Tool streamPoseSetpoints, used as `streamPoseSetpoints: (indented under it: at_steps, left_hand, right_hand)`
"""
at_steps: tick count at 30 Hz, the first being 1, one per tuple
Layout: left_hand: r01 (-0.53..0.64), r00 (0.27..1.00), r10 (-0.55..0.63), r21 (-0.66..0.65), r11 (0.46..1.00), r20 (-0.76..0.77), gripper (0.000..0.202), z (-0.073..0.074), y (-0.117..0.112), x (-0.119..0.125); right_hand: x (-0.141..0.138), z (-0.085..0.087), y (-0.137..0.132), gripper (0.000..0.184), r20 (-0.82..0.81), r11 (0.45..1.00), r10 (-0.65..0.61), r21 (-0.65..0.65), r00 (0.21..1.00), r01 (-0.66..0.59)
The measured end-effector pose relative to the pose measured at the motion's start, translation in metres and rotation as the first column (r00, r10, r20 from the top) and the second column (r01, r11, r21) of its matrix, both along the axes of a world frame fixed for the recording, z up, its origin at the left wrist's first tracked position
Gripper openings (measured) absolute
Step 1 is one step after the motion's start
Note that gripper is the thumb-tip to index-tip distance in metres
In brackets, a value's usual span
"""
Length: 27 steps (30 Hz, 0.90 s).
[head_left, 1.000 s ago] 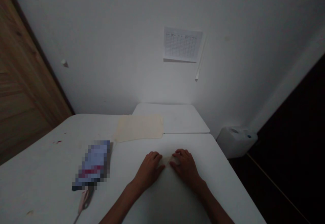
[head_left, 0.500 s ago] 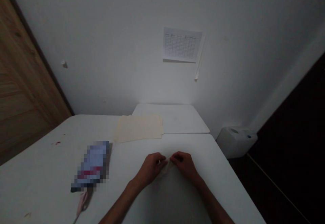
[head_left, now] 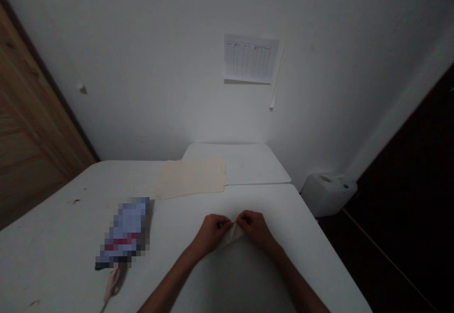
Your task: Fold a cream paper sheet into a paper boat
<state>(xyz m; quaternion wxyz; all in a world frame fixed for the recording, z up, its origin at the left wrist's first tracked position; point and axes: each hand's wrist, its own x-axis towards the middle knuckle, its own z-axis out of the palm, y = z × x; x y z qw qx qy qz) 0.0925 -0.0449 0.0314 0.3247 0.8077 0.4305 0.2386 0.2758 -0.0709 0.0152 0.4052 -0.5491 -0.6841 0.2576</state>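
Over the white table, my left hand and my right hand meet almost fingertip to fingertip. Both pinch the top edge of a small, thin, pale sheet, and its lower part hangs creased between them. Whether it is paper or cloth I cannot tell. My fingers hide much of it. Farther back and to the left lies a flat stack of cream sheets, apart from both hands.
On the white table, a blurred-out blue and red item lies at left, with a pink-handled tool below it. A white plastic canister stands beyond the right edge. A printed chart hangs on the wall.
My fingers have shifted slightly on the pale sheet, and more of it shows stretched between my hands. The whole view has moved a little.
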Motion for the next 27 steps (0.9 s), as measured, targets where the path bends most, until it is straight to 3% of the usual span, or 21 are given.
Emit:
streamPoseSetpoints:
  at_steps: [4, 8, 11, 15, 21, 27]
  left_hand:
    - [-0.043, 0.982, 0.065, 0.128, 0.991, -0.175, 0.031, -0.003, 0.000, 0.000]
    - [-0.082, 0.952, 0.144, 0.229, 0.970, -0.270, 0.025, -0.007, -0.004, 0.001]
    - [-0.082, 0.943, 0.160, 0.265, 0.961, -0.291, 0.023, -0.010, -0.007, 0.001]
    - [-0.035, 0.926, 0.180, 0.400, 0.916, -0.332, 0.020, -0.016, -0.008, 0.002]
    - [0.103, 0.960, 0.035, 0.465, 0.879, -0.278, 0.022, -0.025, -0.005, 0.004]
    - [0.146, 0.957, -0.031, 0.387, 0.910, -0.288, 0.029, -0.022, -0.005, 0.005]
  right_hand:
    - [0.001, -0.003, 0.001, 0.018, 0.176, 0.998, -0.070, 0.017, 0.982, 0.068]
    - [0.005, -0.006, -0.001, 0.009, 0.362, 0.978, -0.181, 0.165, 0.914, 0.128]
    - [0.009, -0.006, -0.005, 0.010, 0.478, 0.971, -0.142, 0.236, 0.867, 0.029]
    - [0.010, -0.003, -0.009, 0.016, 0.613, 0.971, -0.072, 0.222, 0.787, -0.084]
    - [0.006, 0.001, -0.012, 0.022, 0.700, 0.977, -0.089, 0.199, 0.709, -0.074]
    - [0.004, 0.006, -0.012, 0.028, 0.723, 0.985, -0.064, 0.156, 0.688, -0.072]
